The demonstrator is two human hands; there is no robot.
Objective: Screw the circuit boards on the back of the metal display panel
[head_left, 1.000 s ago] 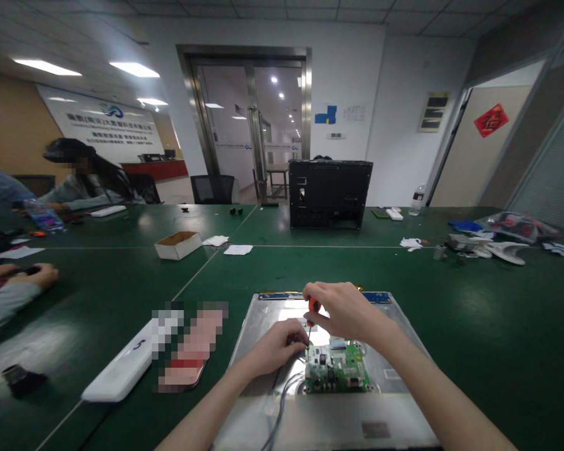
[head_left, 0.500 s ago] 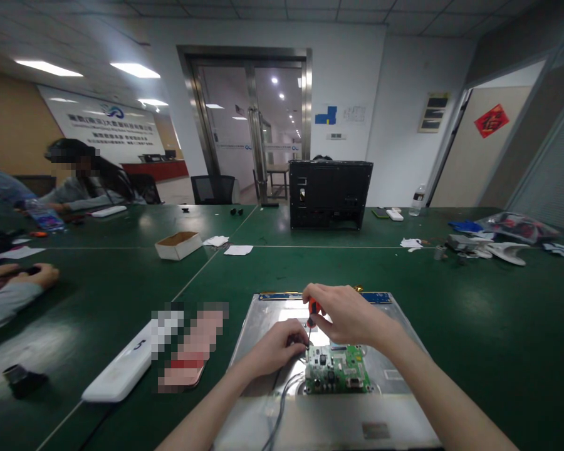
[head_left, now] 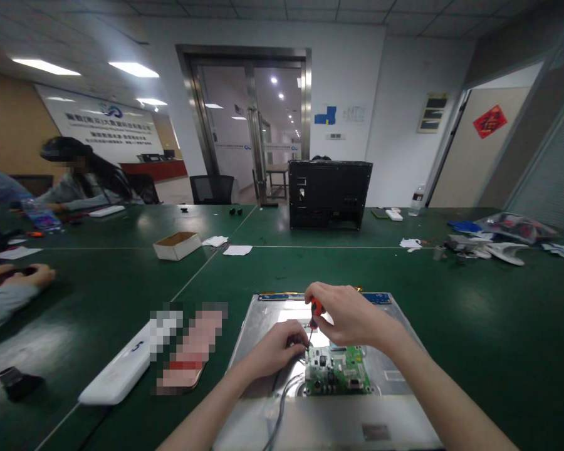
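Note:
My right hand [head_left: 345, 313] grips a screwdriver [head_left: 316, 307] with an orange-red and dark handle. Its thin shaft points down at the upper left corner of a green circuit board [head_left: 338, 371]. Close beside the tip, my left hand [head_left: 282, 344] has its thumb and fingers drawn together; what they pinch, if anything, is hidden. The board lies on the bare metal back of a flat display panel [head_left: 324, 416], which has a blue strip [head_left: 376, 298] along its far edge. Grey cables [head_left: 284, 407] run from the board's left side toward me.
Left of the panel lie a white power bank-like slab [head_left: 117, 376] and a pink phone-like object [head_left: 183, 357], partly pixelated. A black monitor housing [head_left: 329, 195] stands farther back. An open white box [head_left: 177, 245] sits left of it. Another person's hands [head_left: 28, 275] are at the left edge.
The screwdriver and my right hand have shifted very slightly right, and the handle leans a little more. My left hand stays at the board's corner.

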